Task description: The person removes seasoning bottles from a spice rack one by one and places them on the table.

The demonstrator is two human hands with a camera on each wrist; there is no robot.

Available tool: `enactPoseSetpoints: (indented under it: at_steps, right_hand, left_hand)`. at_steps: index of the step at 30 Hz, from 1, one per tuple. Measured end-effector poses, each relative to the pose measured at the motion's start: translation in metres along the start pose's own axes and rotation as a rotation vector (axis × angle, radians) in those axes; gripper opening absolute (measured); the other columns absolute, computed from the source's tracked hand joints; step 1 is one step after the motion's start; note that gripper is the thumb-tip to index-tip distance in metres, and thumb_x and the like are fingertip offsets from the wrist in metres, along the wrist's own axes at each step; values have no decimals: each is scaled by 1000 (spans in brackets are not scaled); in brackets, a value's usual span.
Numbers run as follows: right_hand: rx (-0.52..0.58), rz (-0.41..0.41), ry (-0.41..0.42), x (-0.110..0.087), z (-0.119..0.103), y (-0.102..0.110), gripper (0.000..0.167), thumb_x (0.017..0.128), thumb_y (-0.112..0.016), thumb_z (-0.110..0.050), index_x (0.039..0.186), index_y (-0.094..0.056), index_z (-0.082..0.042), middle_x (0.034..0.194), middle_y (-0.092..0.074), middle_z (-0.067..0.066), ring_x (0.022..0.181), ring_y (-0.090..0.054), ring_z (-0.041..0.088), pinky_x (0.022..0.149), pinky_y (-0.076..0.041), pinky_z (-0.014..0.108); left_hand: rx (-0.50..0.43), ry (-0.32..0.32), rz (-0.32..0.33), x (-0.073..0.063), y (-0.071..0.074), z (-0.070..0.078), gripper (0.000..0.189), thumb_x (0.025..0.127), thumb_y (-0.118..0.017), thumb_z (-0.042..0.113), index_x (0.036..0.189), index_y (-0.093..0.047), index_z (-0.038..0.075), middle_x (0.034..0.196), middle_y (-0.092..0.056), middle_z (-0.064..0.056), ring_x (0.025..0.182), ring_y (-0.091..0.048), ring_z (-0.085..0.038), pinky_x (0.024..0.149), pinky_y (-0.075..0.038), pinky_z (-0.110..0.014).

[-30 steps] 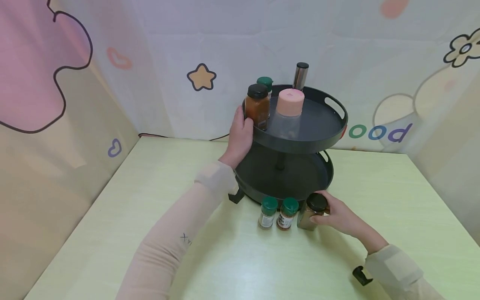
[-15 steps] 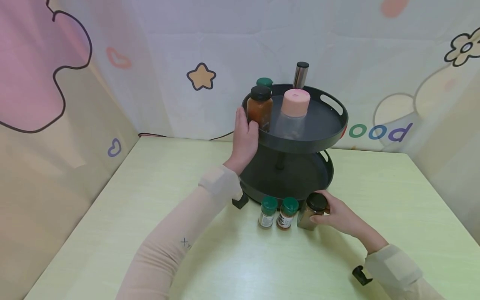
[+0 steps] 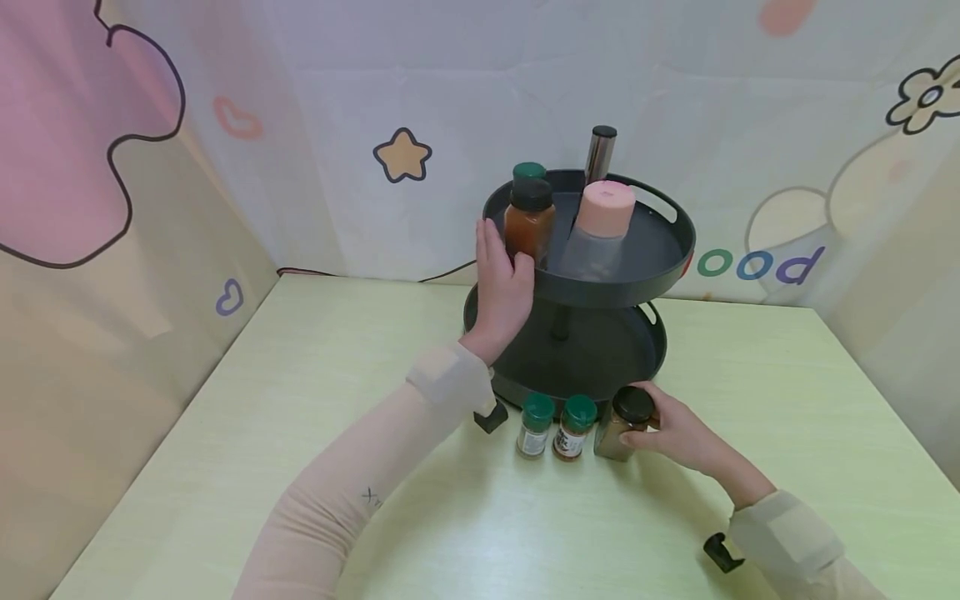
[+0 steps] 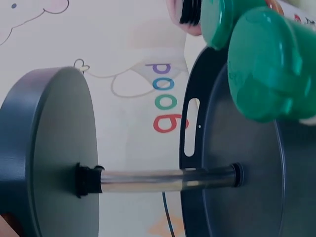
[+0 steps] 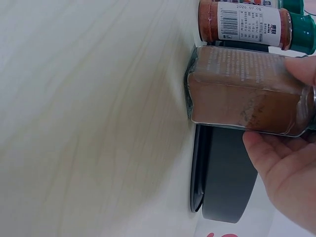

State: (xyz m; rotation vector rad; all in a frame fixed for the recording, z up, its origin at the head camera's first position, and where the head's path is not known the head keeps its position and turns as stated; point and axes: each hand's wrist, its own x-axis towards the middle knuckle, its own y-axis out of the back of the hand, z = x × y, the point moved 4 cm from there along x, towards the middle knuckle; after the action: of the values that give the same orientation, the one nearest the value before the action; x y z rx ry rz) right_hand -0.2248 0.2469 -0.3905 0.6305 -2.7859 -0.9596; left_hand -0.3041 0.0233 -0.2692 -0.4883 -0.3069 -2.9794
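My left hand (image 3: 507, 287) lies against the left side of the upper tray (image 3: 592, 292) of a black two-tier turntable, its fingers straight along the rim. Just inside that rim stands a jar of orange-brown spice (image 3: 530, 225) with a black lid. Behind it shows a green-capped shaker (image 3: 529, 170); to its right is a clear jar with a pink lid (image 3: 607, 208). At the lower right, my right hand (image 3: 678, 429) grips a square jar of brown powder (image 5: 242, 94) with a black lid, thumb on one side and fingers on the other. That jar stands upright on the table.
Two small green-capped shakers, a pale one (image 3: 534, 429) and a reddish one (image 3: 572, 432), stand in front of the lower tray (image 3: 570, 350), left of the square jar. A metal post (image 4: 143, 180) joins the tiers. A printed cloth (image 3: 330, 167) hangs behind the table.
The upper tray has turned, carrying the orange-brown jar and the pink-lidded jar rightward at its front. My left hand has moved right with it. My right hand and its jar have stayed put.
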Motion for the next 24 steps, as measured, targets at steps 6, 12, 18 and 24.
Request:
enactPoseSetpoints:
  at_steps: [6,12,18,24]
  right_hand:
    - [18,-3,0,-1,0,0,52,76,-67,-14,118,-39,-3,101,-55,14,86,-54,10,73,-47,23]
    - [18,-4,-3,0,0,0,53,76,-67,-14,119,-38,-2,102,-55,13,87,-54,11,75,-47,25]
    - [-4,8,-4,-1,0,0,54,76,-67,-15,120,-38,-2,102,-56,12,89,-53,14,76,-46,28]
    - [-15,14,-2,-1,1,0,53,76,-67,-16,119,-39,-4,101,-56,11,88,-54,11,78,-46,29]
  left_hand:
    - [42,-40,12,-7,-4,4,63,88,-38,16,142,-7,4,150,0,-6,137,-4,-19,110,-16,-41]
    - [77,-50,10,-10,-6,7,63,87,-39,16,142,-8,3,150,1,-6,138,1,-20,110,-12,-44]
    - [46,-27,-7,-5,0,7,64,88,-38,17,142,-6,6,150,2,-4,138,0,-19,110,-11,-45]
    - [4,26,5,12,14,7,60,92,-31,23,143,-2,13,150,3,4,138,-1,-14,112,-9,-35]
